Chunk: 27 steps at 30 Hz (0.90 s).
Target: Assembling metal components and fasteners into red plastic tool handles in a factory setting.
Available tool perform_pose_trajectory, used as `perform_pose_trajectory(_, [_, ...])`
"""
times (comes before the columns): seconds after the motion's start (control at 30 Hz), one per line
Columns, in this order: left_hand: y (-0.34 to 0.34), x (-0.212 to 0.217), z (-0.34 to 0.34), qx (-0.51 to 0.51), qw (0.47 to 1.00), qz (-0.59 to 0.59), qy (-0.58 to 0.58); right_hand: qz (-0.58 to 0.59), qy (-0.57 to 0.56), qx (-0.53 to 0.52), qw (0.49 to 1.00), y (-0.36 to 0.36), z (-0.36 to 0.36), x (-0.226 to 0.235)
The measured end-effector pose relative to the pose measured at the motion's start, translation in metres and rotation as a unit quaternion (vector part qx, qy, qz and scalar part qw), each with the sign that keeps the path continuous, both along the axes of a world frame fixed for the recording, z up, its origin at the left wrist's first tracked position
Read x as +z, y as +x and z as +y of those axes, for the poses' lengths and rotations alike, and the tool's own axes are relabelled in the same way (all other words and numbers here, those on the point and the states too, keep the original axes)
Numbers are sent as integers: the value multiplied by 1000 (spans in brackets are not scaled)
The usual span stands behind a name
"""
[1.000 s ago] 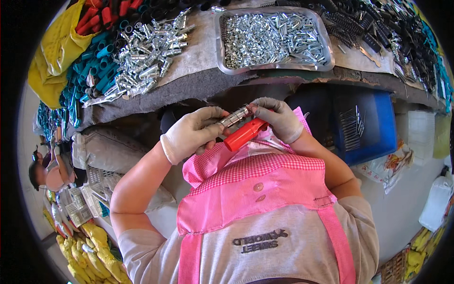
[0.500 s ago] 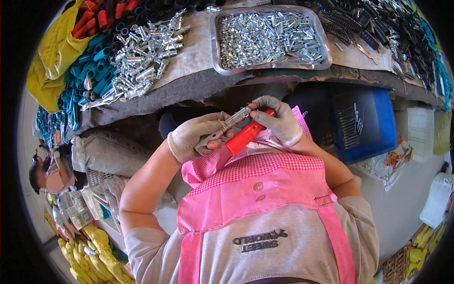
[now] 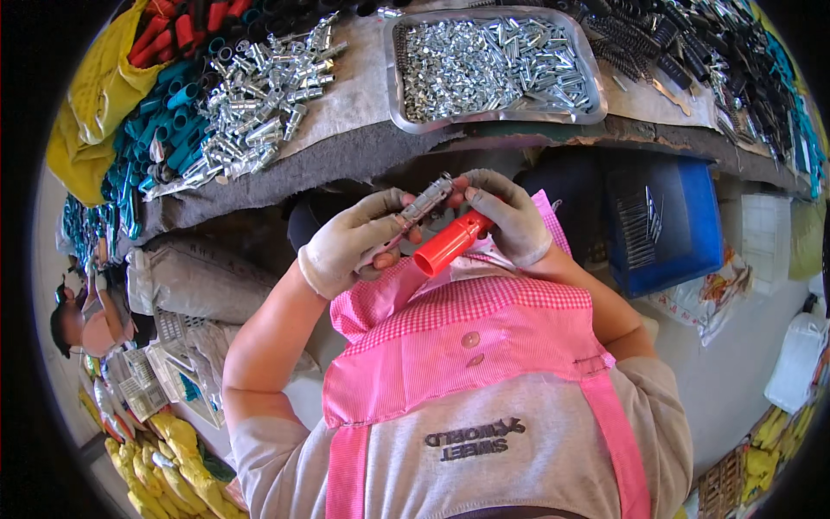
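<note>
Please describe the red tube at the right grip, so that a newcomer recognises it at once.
Find the pink apron. At its upper edge in the picture, the right grip holds the red tube. Its hollow, bright red body differs from the silver metal part alongside.

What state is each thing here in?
Metal part: held, tilted
Red sleeve: held, tilted, open end showing
Left fingers: closed on the metal part
Right fingers: closed on the red sleeve
Tray: open, filled with small metal pieces
Blue bin: open, slim metal pieces inside

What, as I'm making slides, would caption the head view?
Gloved left hand holds a metal part; right hand holds a red tube.
</note>
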<state>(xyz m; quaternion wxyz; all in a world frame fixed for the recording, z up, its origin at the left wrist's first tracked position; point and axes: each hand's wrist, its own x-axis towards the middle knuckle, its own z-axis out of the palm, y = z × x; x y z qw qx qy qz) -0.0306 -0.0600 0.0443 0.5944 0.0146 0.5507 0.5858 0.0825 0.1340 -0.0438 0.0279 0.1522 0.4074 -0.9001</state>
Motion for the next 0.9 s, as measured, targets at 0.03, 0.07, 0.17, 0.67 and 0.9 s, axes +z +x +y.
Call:
perform_pose_trajectory(0.03, [0,-3,2,-16,1000,-14,-8,0,0,1,1000,0,-1,-2])
perform_pose_trajectory(0.07, [2,-6,1,-15,1000,-13,-8,16,39,-4,999,0,-3,-6])
perform_pose_trajectory(0.17, [4,-10,-2,15,996,-82,39,38,79,-9,996,0,-4,-11])
perform_pose_trajectory(0.67, [10,-18,-7,-11,996,-82,41,-60,-148,108,981,-1,21,-12])
perform_pose_trajectory(0.9, [14,-19,-9,-4,999,-50,4,-48,132,112,984,-5,25,6])
